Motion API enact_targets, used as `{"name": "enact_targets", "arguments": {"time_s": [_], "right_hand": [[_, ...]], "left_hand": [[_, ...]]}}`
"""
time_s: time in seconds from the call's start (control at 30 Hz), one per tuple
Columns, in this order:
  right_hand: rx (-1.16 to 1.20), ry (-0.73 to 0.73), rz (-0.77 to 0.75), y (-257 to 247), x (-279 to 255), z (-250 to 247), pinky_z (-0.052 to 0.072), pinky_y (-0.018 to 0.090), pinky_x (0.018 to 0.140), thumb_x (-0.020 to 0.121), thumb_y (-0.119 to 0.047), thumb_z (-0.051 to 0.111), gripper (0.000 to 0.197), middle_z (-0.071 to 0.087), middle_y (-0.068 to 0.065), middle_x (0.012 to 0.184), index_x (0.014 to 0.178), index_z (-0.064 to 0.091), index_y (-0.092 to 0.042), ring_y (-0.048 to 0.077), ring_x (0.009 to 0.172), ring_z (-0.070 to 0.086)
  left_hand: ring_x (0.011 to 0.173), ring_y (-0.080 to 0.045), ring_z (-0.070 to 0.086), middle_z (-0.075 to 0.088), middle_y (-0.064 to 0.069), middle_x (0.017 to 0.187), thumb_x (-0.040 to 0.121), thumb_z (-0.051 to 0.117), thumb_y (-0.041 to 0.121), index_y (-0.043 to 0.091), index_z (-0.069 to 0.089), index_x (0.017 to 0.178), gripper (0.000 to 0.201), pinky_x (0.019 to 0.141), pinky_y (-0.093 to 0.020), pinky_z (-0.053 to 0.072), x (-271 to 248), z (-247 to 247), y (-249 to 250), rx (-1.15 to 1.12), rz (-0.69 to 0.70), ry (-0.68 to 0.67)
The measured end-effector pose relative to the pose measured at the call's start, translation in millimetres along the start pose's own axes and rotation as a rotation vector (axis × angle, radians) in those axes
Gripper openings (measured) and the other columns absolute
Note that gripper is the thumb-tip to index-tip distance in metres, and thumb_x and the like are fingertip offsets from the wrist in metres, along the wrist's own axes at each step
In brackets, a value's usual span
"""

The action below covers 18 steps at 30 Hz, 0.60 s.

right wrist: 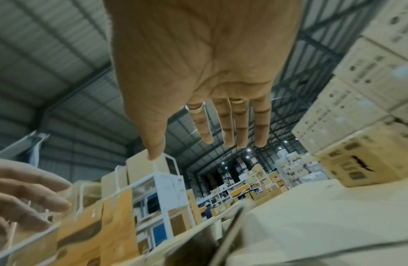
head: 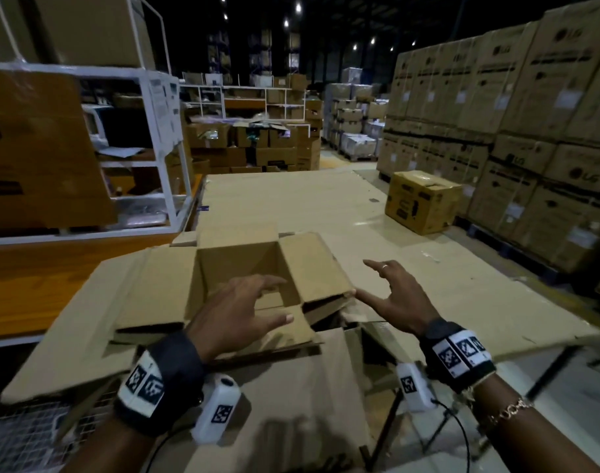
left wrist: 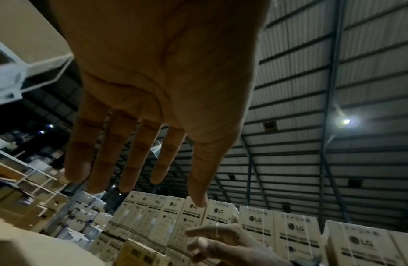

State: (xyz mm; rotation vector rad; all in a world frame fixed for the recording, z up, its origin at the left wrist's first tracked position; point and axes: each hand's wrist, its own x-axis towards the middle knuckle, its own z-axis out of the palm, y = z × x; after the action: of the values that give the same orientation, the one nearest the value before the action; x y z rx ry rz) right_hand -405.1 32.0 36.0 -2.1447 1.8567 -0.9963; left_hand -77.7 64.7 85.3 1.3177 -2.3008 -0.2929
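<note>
The left hand (head: 238, 312) hangs just over the near side of the open box (head: 237, 262), palm down. Its fingers are straight and loosely spread, and it holds nothing. The fingertips reach out above the mouth of the box, and the thumb lies over the near flap (head: 288, 336).

The right hand (head: 399, 295) is off to the right of the box, also spread and empty. Its thumb stretches toward the outer corner of the right flap (head: 313, 264); I cannot tell whether the tip touches that corner.

The box sits toward the near edge of the tabletop (head: 291, 199), which is covered with flat cardboard. Its flaps are folded outward, and the left flap (head: 162, 285) lies wide and flat.

From where I stand, the box lies straight ahead of and below the left hand, and to the left of the right hand, so the left hand is the nearer one. The opening looks about square, with the big flaps running out to left and right. I judge that each hand is placed to take the flap on its own side.

A second, closed box (head: 423, 199) stands near the far right corner, well apart.
</note>
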Motion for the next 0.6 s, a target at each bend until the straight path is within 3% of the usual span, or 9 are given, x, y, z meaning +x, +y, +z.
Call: {"name": "enact_targets", "arguments": {"time_s": [0.07,0.23,0.33,0.47,0.6], "right_hand": [[0.045,0.001,0.021,27.8,-9.8,-16.0,0.051,0.041,0.096,0.077,-0.076,0.063,0.078,0.054,-0.008,0.131,0.141,0.051,-0.033,0.015,0.12,0.055],[0.13,0.046,0.105,103.2,-30.7,-64.6,0.053,0.038,0.091,0.078,-0.071,0.067,0.07,0.056,-0.01,0.127,0.136,0.056,-0.034,0.011,0.113,0.057],[0.224,0.09,0.173,144.5,-43.5,-86.5,0.054,0.034,0.087,0.08,-0.063,0.071,0.063,0.056,-0.01,0.125,0.134,0.058,-0.032,0.01,0.11,0.059],[0.36,0.126,0.279,196.4,-69.2,-107.0,0.054,0.027,0.084,0.084,-0.048,0.076,0.053,0.058,-0.008,0.125,0.131,0.06,-0.031,0.007,0.111,0.06],[0.426,0.144,0.339,256.1,-87.9,-127.1,0.055,0.029,0.086,0.086,-0.042,0.076,0.049,0.061,-0.008,0.127,0.131,0.061,-0.029,0.005,0.11,0.061]], "left_hand": [[0.109,-0.004,0.061,0.064,0.015,0.128,0.077,0.062,0.073,0.035,0.057,0.136,0.07,0.084,-0.033,0.057,15.3,23.2,31.4,-0.052,0.05,0.013],[0.097,-0.003,0.066,0.07,0.013,0.114,0.082,0.07,0.058,0.033,0.07,0.118,0.044,0.078,-0.032,0.058,78.9,106.2,117.7,-0.232,0.118,0.109],[0.091,-0.002,0.067,0.071,0.013,0.108,0.083,0.077,0.043,0.031,0.073,0.11,0.03,0.07,-0.033,0.058,115.3,164.9,155.8,-0.337,0.088,0.179],[0.088,0.0,0.069,0.073,0.012,0.106,0.084,0.08,0.033,0.027,0.075,0.108,0.025,0.067,-0.033,0.06,146.8,229.6,190.8,-0.446,0.011,0.201],[0.086,0.003,0.069,0.074,0.016,0.103,0.084,0.081,0.033,0.027,0.076,0.107,0.025,0.069,-0.021,0.056,177.2,269.9,215.6,-0.505,-0.06,0.183]]}}
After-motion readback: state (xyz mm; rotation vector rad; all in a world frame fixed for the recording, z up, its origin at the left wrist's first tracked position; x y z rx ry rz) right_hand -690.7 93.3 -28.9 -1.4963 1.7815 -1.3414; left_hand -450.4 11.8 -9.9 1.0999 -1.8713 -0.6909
